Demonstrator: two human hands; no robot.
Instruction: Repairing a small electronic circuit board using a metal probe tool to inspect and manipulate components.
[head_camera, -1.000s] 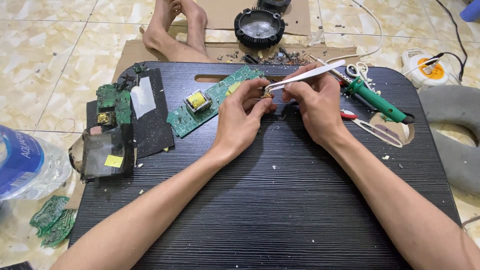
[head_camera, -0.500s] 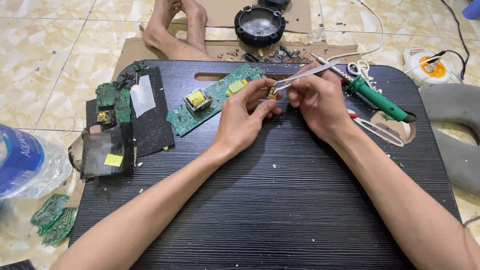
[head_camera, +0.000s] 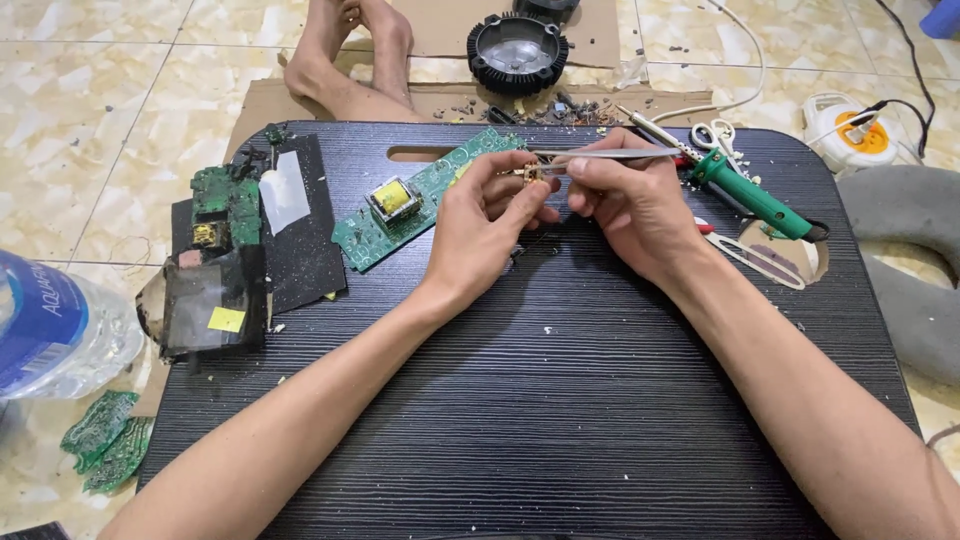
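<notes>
Head view, left to right. Far off the left fingers: plastic water bottle (head_camera: 45, 335) on the floor, loose green board scraps (head_camera: 105, 452) below it. On the black lap table (head_camera: 560, 430): dark stack of torn-down boards (head_camera: 225, 260), then a long green circuit board (head_camera: 405, 205) with a yellow transformer, just left of the left fingertips.

Left hand (head_camera: 485, 235): fingers closed in a pinch on a small tan component (head_camera: 531, 174), held up off the table. Right hand (head_camera: 635, 205): fingers closed around metal tweezers (head_camera: 600, 154), tips touching the component from the right.

Right of the right fingers: green-handled soldering iron (head_camera: 755, 195), red-handled scissors (head_camera: 765, 262), white power strip (head_camera: 850, 135) on the floor.

Step, as I read it: picking at the part with the tweezers. Next move likely needs a steady left pinch and a fine tip grip on one lead; hard to see which.
</notes>
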